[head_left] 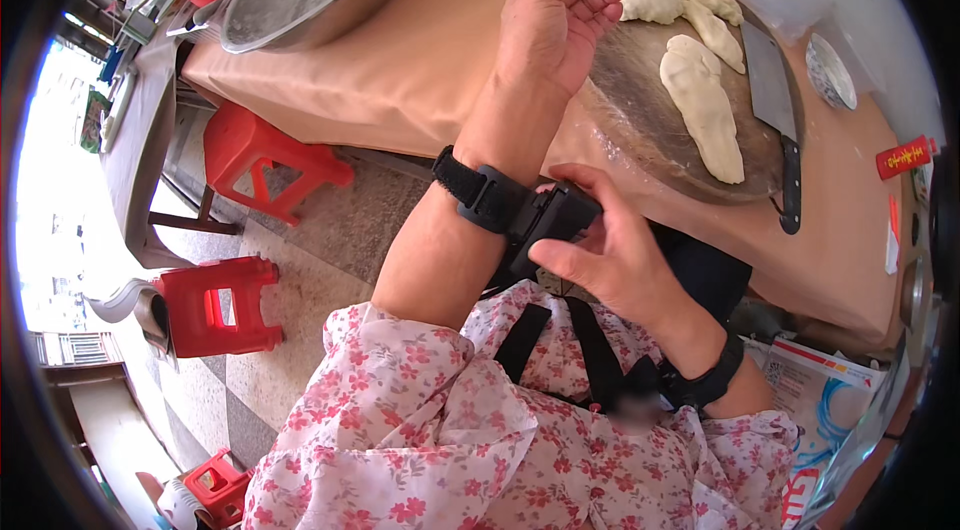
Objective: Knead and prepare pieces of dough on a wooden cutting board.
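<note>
Gripping a black device (568, 213) between thumb and fingers of the right hand (628, 255), on the near side of the wooden board (635, 100), against the left wrist's strap (495, 200). Holding the left hand (558, 20), loosely curled, seemingly empty, by the board's left edge. Probably light, rigid, smooth; best taken by the casing's sides.

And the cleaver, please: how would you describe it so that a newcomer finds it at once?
Start at the table with the tan cloth, and find the round wooden board on it. The cleaver lies along the board's right side, beside the pale dough pieces. Its broad, flat grey blade and black handle set it apart from the cream-coloured dough.
</note>
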Available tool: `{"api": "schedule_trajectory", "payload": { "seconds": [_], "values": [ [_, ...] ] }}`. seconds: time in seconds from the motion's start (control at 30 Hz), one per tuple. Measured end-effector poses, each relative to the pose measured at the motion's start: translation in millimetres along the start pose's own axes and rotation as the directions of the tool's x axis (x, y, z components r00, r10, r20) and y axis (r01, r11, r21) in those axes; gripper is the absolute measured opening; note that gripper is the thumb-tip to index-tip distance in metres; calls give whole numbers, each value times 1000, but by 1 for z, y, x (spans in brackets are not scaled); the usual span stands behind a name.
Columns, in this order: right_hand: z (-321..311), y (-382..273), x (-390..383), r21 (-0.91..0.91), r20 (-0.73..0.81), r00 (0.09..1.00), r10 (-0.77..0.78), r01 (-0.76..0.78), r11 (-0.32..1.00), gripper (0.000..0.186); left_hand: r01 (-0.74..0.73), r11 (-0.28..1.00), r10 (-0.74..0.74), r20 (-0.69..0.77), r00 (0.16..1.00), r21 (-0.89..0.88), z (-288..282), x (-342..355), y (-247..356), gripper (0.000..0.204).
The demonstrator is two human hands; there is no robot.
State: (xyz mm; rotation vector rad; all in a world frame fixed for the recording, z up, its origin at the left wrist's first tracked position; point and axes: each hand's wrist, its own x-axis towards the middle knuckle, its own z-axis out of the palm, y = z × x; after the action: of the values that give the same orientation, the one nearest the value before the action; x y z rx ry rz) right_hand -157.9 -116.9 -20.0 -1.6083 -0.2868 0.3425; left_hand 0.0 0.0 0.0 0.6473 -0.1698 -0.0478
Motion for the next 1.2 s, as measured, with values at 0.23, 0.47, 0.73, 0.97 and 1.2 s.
{"api": "schedule_trajectory", "payload": {
  "seconds": [0.23, 0.47, 0.73, 0.97, 1.2],
  "values": [
    [10, 4, 15, 289, 41, 997, 59, -68, 955, 47, -119, 989, 111, 93, 990, 92, 3, 3, 8, 17],
    [1, 0, 11, 294, -27, 993, 115, -102, 950, 33, -582, 239, 413, 462, 785, 777, 16, -28, -7, 16],
    [1, 2, 8, 200, -26, 997, 77, -70, 977, 34, 40, 970, -10, 125, 992, -238, 11, -15, -4, 16],
    [7, 4, 4, 200, -22, 999, 43, -38, 979, 36, -9, 935, 85, 200, 976, -354, -1, 1, 1, 17],
    [-21, -4, 6, 322, 90, 993, 77, -103, 941, 63, -1, 1000, 3, 165, 986, -14, 12, -17, 6, 20]
  ]
}}
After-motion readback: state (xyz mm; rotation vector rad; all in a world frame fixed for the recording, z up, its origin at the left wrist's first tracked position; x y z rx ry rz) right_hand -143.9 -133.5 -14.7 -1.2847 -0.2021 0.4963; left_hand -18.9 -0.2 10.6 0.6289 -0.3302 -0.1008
